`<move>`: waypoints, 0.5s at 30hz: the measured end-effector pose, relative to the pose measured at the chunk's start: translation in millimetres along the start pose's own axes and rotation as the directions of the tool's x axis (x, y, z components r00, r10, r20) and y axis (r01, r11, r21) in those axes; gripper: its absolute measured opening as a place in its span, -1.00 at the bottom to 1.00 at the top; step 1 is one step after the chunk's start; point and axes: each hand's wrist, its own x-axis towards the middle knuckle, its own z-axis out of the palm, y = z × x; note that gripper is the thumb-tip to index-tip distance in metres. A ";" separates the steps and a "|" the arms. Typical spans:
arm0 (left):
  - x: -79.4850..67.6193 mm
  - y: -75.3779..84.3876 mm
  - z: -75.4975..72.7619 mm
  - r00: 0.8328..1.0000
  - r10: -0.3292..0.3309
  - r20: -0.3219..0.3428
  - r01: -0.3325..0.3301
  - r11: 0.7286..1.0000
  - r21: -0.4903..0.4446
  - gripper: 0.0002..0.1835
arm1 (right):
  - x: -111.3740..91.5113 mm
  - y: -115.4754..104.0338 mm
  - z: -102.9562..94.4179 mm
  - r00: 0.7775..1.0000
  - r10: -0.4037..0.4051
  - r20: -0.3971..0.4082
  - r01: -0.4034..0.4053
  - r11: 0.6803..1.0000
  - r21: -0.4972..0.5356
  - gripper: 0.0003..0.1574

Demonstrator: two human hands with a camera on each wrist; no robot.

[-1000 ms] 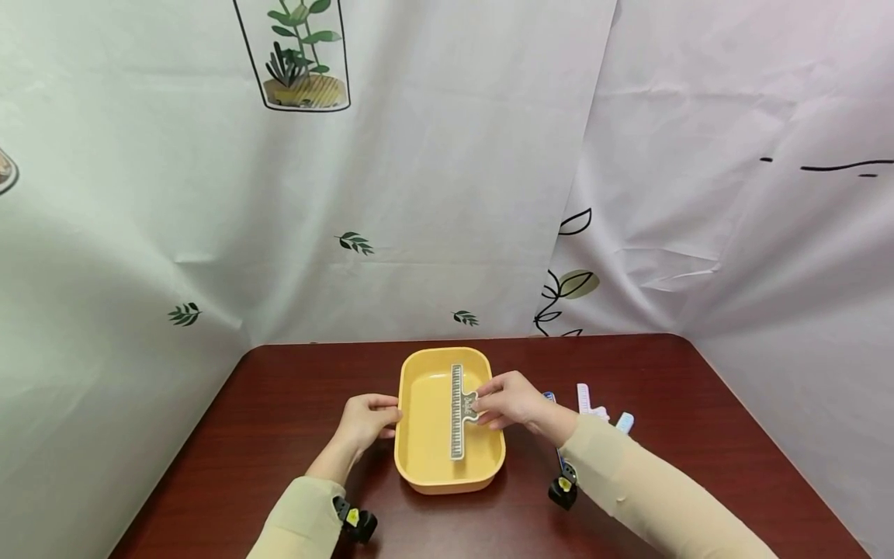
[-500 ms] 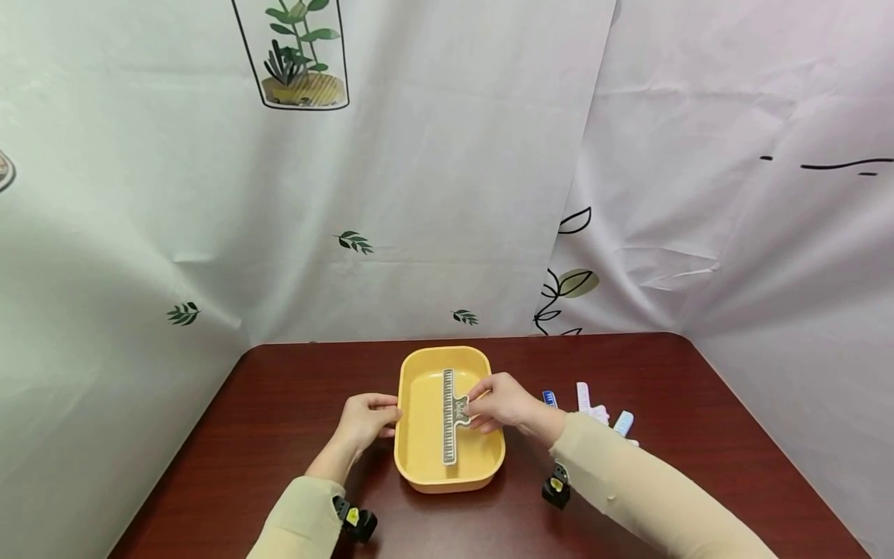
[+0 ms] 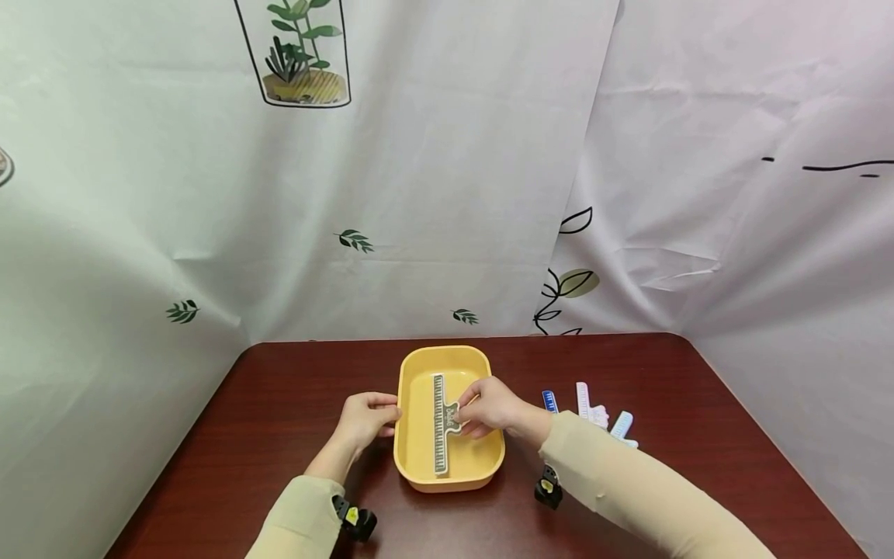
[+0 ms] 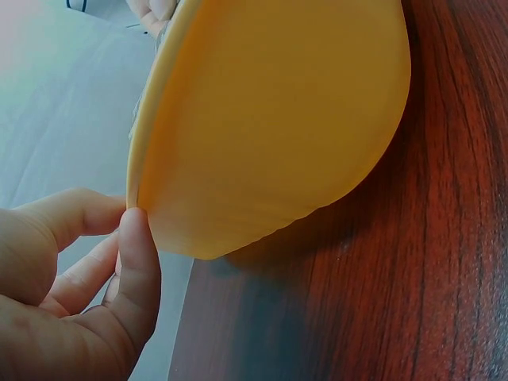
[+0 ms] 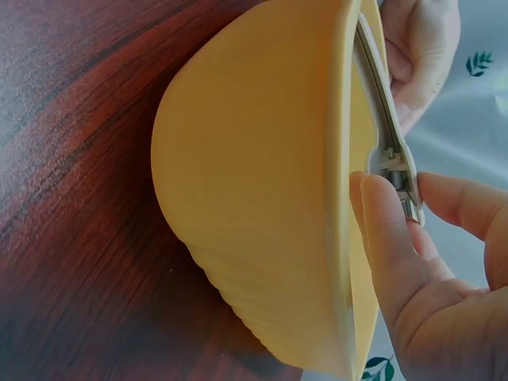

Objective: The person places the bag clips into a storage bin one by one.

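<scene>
Long grey-and-white clip (image 3: 439, 427) has been shifted left and a bit toward the person over the last sec, from right of centre to just left of centre above the yellow tray (image 3: 470, 468). R hand (image 3: 491, 407) has been brought along w/ it: clip's handle is pinched btwn thumb and fingers, not let go yet. Placement is prob. in its last stretch, release pending (contact w/ tray floor can't be told; handle is seen up near rim level in the R wrist view). More of the blue piece (image 3: 550, 401), pink piece (image 3: 583, 400) and light-blue piece (image 3: 621, 425) has been uncovered on the table (image 3: 314, 373) as the R sleeve (image 3: 628, 481) was drawn left. Pose: R forearm is angled in from lower right, fingers pointed left. L hand (image 3: 365, 423) hasn't been moved; tray's left rim is pinched in it, prob. for steadying.
</scene>
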 end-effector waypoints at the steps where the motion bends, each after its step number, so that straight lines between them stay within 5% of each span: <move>1: -0.2 -0.1 -0.1 1.000 0.004 0.001 -0.004 1.000 0.001 -0.71 | 0.1 -0.4 1.1 1.000 0.007 0.001 -0.007 1.000 0.001 -0.76; 15: 0.0 -0.5 1.2 1.000 -0.004 -0.001 0.004 1.000 0.002 -0.71 | -0.2 -4.9 12.2 0.999 0.010 0.037 -0.009 1.000 -0.010 -0.80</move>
